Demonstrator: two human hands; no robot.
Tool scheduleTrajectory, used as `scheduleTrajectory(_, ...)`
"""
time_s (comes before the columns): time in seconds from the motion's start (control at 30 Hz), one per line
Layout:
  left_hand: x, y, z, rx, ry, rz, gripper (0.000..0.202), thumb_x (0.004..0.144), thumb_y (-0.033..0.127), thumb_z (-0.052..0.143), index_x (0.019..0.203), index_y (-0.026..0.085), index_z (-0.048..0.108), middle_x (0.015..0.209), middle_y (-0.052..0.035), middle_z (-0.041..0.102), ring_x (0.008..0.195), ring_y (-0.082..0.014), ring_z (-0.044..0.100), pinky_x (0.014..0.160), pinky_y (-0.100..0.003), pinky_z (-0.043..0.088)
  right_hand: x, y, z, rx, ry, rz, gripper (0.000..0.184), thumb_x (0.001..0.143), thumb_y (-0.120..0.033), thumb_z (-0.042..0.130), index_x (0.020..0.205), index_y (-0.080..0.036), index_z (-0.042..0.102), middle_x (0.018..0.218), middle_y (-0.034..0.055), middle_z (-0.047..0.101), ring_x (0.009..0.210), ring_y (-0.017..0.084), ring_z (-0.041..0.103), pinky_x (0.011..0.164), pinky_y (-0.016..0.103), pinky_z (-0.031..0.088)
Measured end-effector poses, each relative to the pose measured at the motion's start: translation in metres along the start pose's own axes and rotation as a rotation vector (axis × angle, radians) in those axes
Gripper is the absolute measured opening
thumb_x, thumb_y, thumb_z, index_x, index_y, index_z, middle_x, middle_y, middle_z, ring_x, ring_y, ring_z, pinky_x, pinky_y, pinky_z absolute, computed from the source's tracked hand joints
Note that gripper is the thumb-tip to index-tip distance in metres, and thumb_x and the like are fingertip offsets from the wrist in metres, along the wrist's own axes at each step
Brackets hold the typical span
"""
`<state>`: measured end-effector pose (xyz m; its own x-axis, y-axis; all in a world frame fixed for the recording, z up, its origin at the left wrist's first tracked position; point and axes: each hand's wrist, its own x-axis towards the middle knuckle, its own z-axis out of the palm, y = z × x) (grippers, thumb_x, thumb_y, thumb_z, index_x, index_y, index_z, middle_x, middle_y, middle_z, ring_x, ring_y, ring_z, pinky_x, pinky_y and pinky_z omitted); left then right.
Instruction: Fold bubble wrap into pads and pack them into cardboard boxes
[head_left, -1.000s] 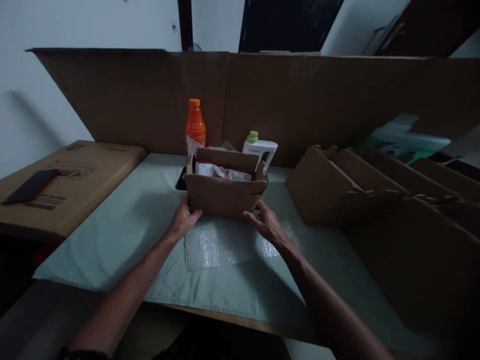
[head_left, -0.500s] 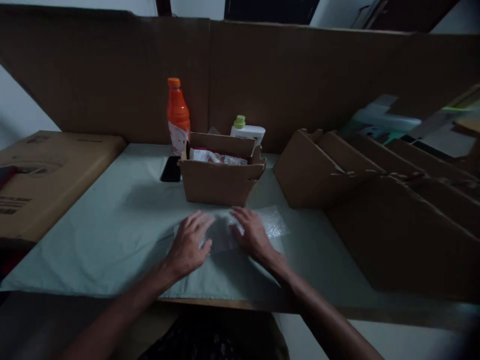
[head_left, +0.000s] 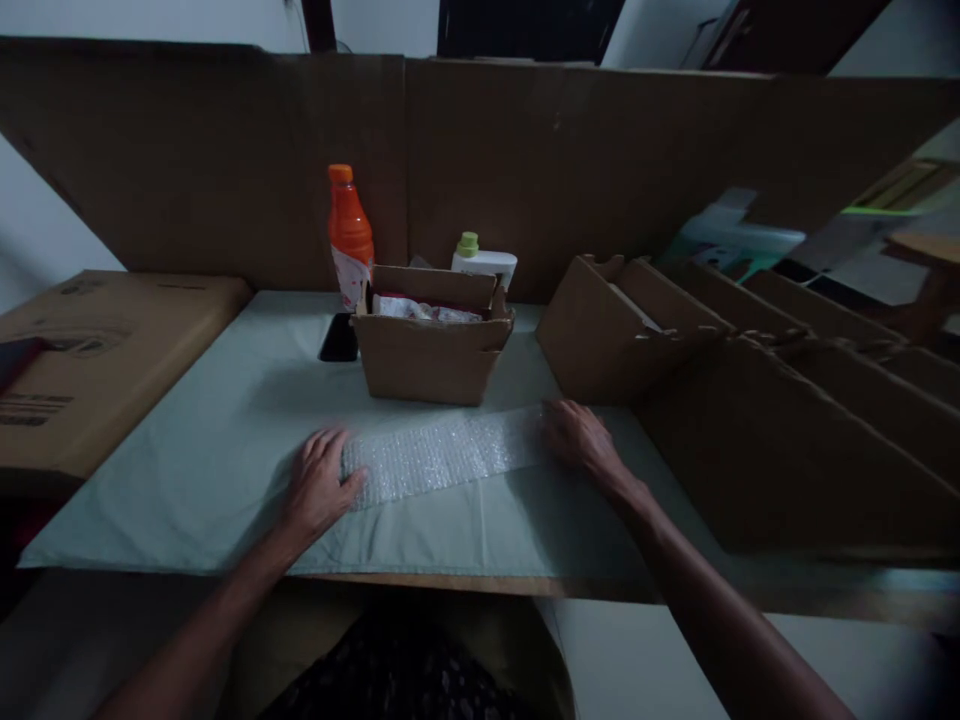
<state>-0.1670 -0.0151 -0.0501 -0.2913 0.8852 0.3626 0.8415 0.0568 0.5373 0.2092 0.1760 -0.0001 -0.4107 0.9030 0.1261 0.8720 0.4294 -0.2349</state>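
Observation:
A sheet of clear bubble wrap (head_left: 442, 455) lies flat on the pale green table cover (head_left: 225, 430), in front of a small open cardboard box (head_left: 431, 345) with wrapped items inside. My left hand (head_left: 319, 485) rests flat at the sheet's left end, fingers spread. My right hand (head_left: 577, 435) presses on the sheet's right end, fingers lying flat. The sheet stretches between both hands.
An orange bottle (head_left: 349, 235) and a white bottle with a green cap (head_left: 480, 260) stand behind the box. A dark phone (head_left: 339, 338) lies left of it. Folded cardboard trays (head_left: 675, 340) fill the right side. A large closed carton (head_left: 82, 350) sits at left. A cardboard wall (head_left: 525, 160) runs behind.
My hands left the small box, came down onto the bubble wrap, then slid apart to its two ends, spreading it flat.

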Motion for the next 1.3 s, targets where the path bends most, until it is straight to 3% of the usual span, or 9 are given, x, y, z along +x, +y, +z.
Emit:
scheduleTrajectory(0.23,-0.001,0.017,0.000,-0.012,0.033,-0.022,0.006,0.074,0.025,0.056,0.078,0.024,0.060,0.109,-0.0098,0.071,0.114,-0.0299,0.063,0.101,-0.046,0.049,0.011,-0.021,0.003,0.099,-0.055,-0.053,0.017,0.085,-0.028,0.055,0.087,-0.019,0.070,0.099,0.0128,0.076,0.090,0.026,0.071,0.079,0.035,0.053)
scheduleTrajectory(0.37,0.010,0.011,-0.026,-0.069,-0.010,-0.142,0.023,0.080,0.029,0.052,0.099,0.023,0.062,0.081,-0.0005,0.070,0.076,-0.0192,0.068,0.071,-0.028,0.053,-0.048,-0.030,-0.009,0.273,-0.064,-0.051,0.035,0.087,-0.035,0.055,0.116,-0.019,0.066,0.088,0.0062,0.075,0.072,0.020,0.070,0.069,0.031,0.055)
scheduleTrajectory(0.5,0.047,0.009,-0.035,0.052,-0.092,-0.050,0.043,0.080,0.025,0.052,0.123,0.021,0.060,0.085,-0.0022,0.072,0.074,-0.0204,0.069,0.068,-0.028,0.051,-0.124,-0.066,-0.014,0.539,-0.214,-0.092,0.063,0.089,-0.035,0.055,0.150,-0.022,0.046,0.098,0.0067,0.075,0.072,0.019,0.071,0.068,0.032,0.058)
scheduleTrajectory(0.63,0.084,0.033,-0.013,0.086,-0.211,0.131,0.042,0.079,0.015,0.055,0.119,0.023,0.066,0.099,-0.0059,0.076,0.088,-0.0250,0.071,0.077,-0.032,0.053,-0.176,-0.103,-0.014,0.713,-0.385,-0.159,0.055,0.091,-0.035,0.057,0.146,-0.028,0.054,0.130,0.0092,0.069,0.116,0.027,0.067,0.097,0.042,0.055)
scheduleTrajectory(0.83,0.101,0.076,0.028,0.041,-0.299,0.302,0.029,0.082,0.011,0.060,0.108,0.019,0.070,0.107,-0.0096,0.073,0.108,-0.0285,0.065,0.101,-0.042,0.047,-0.213,-0.123,-0.003,0.903,-0.596,-0.083,0.039,0.090,-0.054,0.059,0.116,-0.030,0.076,0.121,0.0112,0.072,0.113,0.031,0.066,0.098,0.048,0.051)
scheduleTrajectory(1.0,0.064,0.076,-0.001,-0.053,-0.224,0.351,0.045,0.083,0.012,0.058,0.128,0.014,0.061,0.137,-0.0170,0.059,0.131,-0.0327,0.049,0.114,-0.054,0.033,-0.225,-0.130,0.015,1.217,-0.753,0.110,0.046,0.081,-0.059,0.070,0.107,-0.023,0.077,0.107,0.0097,0.073,0.100,0.029,0.067,0.091,0.043,0.051)
scheduleTrajectory(1.07,0.035,0.070,-0.032,-0.222,-0.314,0.345,0.044,0.082,0.009,0.053,0.123,0.016,0.064,0.129,-0.0135,0.064,0.124,-0.0287,0.055,0.112,-0.051,0.038,-0.219,-0.137,0.015,1.420,-0.744,0.224,0.046,0.078,-0.058,0.074,0.107,-0.022,0.076,0.098,0.0070,0.073,0.087,0.023,0.067,0.080,0.036,0.051)
scheduleTrajectory(1.17,-0.011,0.069,-0.076,-0.552,-0.667,0.210,0.056,0.080,0.015,0.055,0.135,0.022,0.057,0.130,-0.0088,0.066,0.123,-0.0263,0.058,0.107,-0.046,0.044,-0.199,-0.150,0.010,1.742,-0.661,0.362,0.044,0.075,-0.054,0.078,0.105,-0.023,0.074,0.093,0.0049,0.072,0.080,0.018,0.065,0.073,0.029,0.049)
scheduleTrajectory(1.3,-0.055,0.086,-0.075,-0.699,-0.691,-0.048,0.079,0.076,0.028,0.069,0.150,0.023,0.041,0.130,-0.0101,0.066,0.116,-0.0260,0.061,0.101,-0.039,0.047,-0.167,-0.164,0.010,1.922,-0.548,0.374,0.045,0.082,-0.051,0.073,0.114,-0.021,0.070,0.093,0.0085,0.073,0.078,0.016,0.064,0.069,0.028,0.050)
